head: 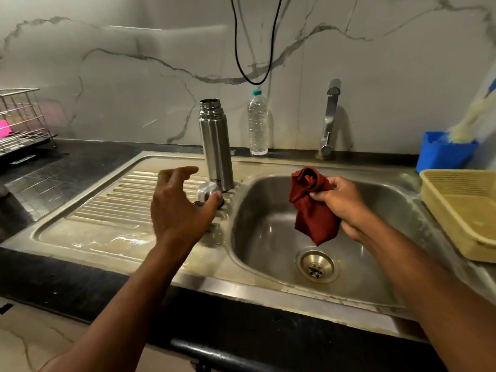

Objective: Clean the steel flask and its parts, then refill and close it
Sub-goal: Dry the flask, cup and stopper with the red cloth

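One steel flask, uncapped, upright on the draining board beside the sink basin; dark lettering near its base, too blurred to read. One steel cap just before it, partly hidden by the left hand, fingers spread wide over it. Right hand gripping one bunched red cloth above the basin. One plastic water bottle, label unreadable, by the wall.
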Motion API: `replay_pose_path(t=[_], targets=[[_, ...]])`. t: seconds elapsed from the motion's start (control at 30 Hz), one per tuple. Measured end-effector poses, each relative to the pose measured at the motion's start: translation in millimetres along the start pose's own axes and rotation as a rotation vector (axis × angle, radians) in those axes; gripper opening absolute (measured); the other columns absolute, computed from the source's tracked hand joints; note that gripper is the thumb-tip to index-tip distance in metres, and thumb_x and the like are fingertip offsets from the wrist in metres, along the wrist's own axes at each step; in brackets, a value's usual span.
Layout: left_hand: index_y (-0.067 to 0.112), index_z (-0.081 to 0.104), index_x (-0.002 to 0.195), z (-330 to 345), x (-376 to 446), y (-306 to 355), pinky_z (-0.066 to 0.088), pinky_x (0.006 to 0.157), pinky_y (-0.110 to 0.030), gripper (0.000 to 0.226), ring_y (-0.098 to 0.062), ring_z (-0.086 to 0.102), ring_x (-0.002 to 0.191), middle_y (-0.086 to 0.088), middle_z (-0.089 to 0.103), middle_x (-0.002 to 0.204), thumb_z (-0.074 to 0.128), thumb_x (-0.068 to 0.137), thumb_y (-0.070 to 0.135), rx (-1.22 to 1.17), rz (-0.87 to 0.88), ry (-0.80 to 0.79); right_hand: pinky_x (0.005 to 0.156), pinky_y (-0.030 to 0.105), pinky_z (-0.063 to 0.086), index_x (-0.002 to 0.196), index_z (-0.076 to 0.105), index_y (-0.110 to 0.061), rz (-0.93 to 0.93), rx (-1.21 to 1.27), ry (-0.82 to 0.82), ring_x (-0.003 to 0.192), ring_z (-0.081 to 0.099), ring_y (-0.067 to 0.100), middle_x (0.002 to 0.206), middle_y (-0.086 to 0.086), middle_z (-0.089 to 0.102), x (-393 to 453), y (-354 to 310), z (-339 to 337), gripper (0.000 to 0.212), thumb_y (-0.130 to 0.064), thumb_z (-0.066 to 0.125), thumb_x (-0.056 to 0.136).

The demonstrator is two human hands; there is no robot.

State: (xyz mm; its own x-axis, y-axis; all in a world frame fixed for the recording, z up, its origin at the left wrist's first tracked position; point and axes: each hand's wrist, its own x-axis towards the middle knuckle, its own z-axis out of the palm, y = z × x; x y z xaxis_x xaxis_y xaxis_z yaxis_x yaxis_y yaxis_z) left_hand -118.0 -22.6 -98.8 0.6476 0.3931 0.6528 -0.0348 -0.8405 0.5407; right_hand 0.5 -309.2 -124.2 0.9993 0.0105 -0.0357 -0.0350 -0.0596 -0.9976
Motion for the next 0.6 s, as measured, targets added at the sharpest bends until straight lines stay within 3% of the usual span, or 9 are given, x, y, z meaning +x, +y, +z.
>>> replay_pose_path(t=[0.1, 0.2, 0.3, 0.37, 0.43, 0.5, 0.6], targets=[[0.027, 0.068, 0.124, 37, 9, 41, 0.046, 0.080, -0.014, 0.053, -0.011, 0.062, 0.098, 0.005, 0.063, 0.117, 0.090, 0.079, 0.040, -0.106, 0.035, -0.150, 0.082, 0.039, 0.060, 0.108, 0.069, -0.012, 0.016, 0.108, 0.006, 0.092, 0.074, 0.024, 0.102, 0.011, 0.077, 3, -6, -5, 0.026, 0.003, 0.073, 0.087], [0.028, 0.069, 0.123, 87, 23, 78, 0.058, 0.086, -0.031, 0.042, -0.011, 0.067, 0.098, 0.009, 0.068, 0.108, 0.084, 0.087, 0.043, -0.295, -0.136, -0.507, 0.085, 0.040, 0.061, 0.103, 0.074, -0.011, -0.009, 0.214, 0.009, 0.090, 0.076, 0.025, 0.096, 0.010, 0.080, 11, -9, -14, 0.024, 0.005, 0.074, 0.085], [0.015, 0.076, 0.110, 130, 28, 102, 0.052, 0.076, -0.030, 0.035, -0.015, 0.069, 0.093, 0.000, 0.076, 0.099, 0.071, 0.097, 0.047, -0.525, -0.345, -0.801, 0.082, 0.038, 0.061, 0.106, 0.075, -0.010, -0.022, 0.251, -0.001, 0.091, 0.076, 0.027, 0.099, 0.012, 0.080, 15, -10, -23, 0.024, 0.003, 0.075, 0.086], [0.011, 0.078, 0.110, 149, 24, 104, 0.054, 0.088, -0.038, 0.046, -0.023, 0.074, 0.103, -0.006, 0.081, 0.103, 0.071, 0.095, 0.054, -0.648, -0.428, -0.858, 0.077, 0.036, 0.062, 0.106, 0.075, -0.007, -0.024, 0.279, -0.004, 0.087, 0.076, 0.027, 0.098, 0.014, 0.079, 16, -10, -26, 0.022, 0.002, 0.077, 0.085], [0.004, 0.077, 0.113, 161, 21, 100, 0.056, 0.099, -0.050, 0.050, -0.032, 0.075, 0.106, -0.010, 0.081, 0.104, 0.075, 0.093, 0.049, -0.774, -0.501, -0.837, 0.072, 0.035, 0.063, 0.102, 0.074, -0.005, -0.012, 0.308, 0.014, 0.083, 0.076, 0.026, 0.095, 0.015, 0.079, 18, -7, -28, 0.022, -0.001, 0.081, 0.082], [0.000, 0.077, 0.105, 169, 22, 94, 0.060, 0.092, -0.044, 0.038, -0.031, 0.077, 0.095, -0.013, 0.081, 0.098, 0.077, 0.094, 0.036, -0.857, -0.547, -0.814, 0.070, 0.035, 0.063, 0.105, 0.072, -0.003, 0.030, 0.305, 0.052, 0.086, 0.077, 0.027, 0.096, 0.015, 0.079, 22, -1, -30, 0.033, -0.010, 0.088, 0.077], [0.014, 0.075, 0.090, 175, 22, 89, 0.059, 0.092, -0.042, 0.018, -0.026, 0.075, 0.090, -0.011, 0.080, 0.094, 0.076, 0.095, 0.031, -0.927, -0.584, -0.838, 0.070, 0.034, 0.059, 0.097, 0.065, -0.015, 0.109, 0.183, 0.142, 0.089, 0.075, 0.024, 0.095, 0.007, 0.078, 27, 11, -29, 0.046, -0.030, 0.096, 0.067]])
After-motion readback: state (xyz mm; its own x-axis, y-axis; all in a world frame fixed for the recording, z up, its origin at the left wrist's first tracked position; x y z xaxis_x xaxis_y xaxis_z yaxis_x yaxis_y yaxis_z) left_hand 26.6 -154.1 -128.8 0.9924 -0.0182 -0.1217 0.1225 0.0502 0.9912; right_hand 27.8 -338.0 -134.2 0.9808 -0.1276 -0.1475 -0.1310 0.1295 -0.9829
